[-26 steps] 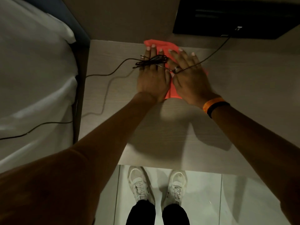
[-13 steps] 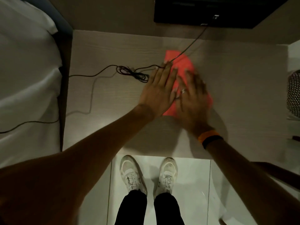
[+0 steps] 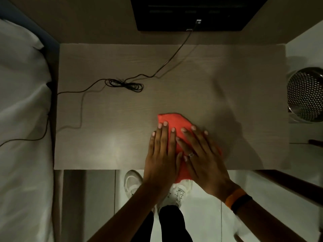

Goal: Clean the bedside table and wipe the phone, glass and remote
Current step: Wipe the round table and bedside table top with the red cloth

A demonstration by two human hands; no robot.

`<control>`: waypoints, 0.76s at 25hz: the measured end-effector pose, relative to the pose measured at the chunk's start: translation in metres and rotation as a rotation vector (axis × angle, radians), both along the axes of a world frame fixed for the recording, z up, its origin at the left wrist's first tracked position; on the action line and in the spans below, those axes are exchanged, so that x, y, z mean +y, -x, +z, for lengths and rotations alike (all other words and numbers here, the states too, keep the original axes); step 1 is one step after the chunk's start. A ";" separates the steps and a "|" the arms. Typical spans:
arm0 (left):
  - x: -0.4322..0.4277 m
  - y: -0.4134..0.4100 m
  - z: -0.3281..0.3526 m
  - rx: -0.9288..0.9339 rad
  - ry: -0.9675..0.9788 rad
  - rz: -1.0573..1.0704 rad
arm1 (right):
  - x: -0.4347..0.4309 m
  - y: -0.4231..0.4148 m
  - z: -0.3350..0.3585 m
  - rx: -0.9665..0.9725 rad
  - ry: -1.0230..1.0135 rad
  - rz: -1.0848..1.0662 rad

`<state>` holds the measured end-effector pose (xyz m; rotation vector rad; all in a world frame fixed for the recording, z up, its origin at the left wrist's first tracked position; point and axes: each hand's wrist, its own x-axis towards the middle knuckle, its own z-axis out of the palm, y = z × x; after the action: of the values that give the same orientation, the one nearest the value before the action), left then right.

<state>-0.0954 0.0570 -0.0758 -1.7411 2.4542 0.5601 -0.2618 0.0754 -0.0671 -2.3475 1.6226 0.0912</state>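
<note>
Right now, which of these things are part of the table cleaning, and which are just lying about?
Part of the job:
- red cloth, pressed flat under both palms
- left hand
- right hand
- bedside table

Just lying about:
- black cable, bundled on the table
- perforated metal bin
- bed

No phone, glass or remote is in view.

Pale wood-grain bedside table top (image 3: 201, 81): matt laminate look, fine horizontal grain, soft sheen patch near its front edge. Orange-red cloth (image 3: 176, 122) on it: soft matt fabric; thin black cable (image 3: 122, 84) toward the table's back left: smooth rubbery sheath. Right of the table, perforated metal basket (image 3: 305, 95), shiny; left of it, white bed linen (image 3: 21, 102), matt, creased.
</note>
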 end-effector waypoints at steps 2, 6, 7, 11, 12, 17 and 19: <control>-0.035 0.008 -0.002 -0.020 0.035 -0.026 | -0.037 0.010 -0.004 0.030 0.044 -0.017; -0.145 0.038 -0.011 -0.106 0.135 0.026 | -0.149 0.029 -0.007 0.085 0.149 -0.063; -0.168 0.045 -0.012 -0.120 0.127 0.043 | -0.172 0.034 -0.007 0.116 0.143 -0.062; -0.215 0.086 -0.015 -0.123 0.098 -0.007 | -0.209 0.069 -0.009 0.174 0.154 -0.112; -0.218 0.098 -0.015 -0.107 0.094 -0.017 | -0.209 0.081 -0.011 0.164 0.155 -0.128; -0.212 0.149 -0.015 -0.067 0.106 0.013 | -0.206 0.130 -0.013 0.105 0.184 -0.143; -0.210 0.165 -0.017 -0.056 0.106 0.019 | -0.205 0.146 -0.012 0.101 0.188 -0.134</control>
<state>-0.2599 -0.1526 -0.0924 -1.7943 2.4740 0.3838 -0.4079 -0.1292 -0.0787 -2.3960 1.9079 0.0314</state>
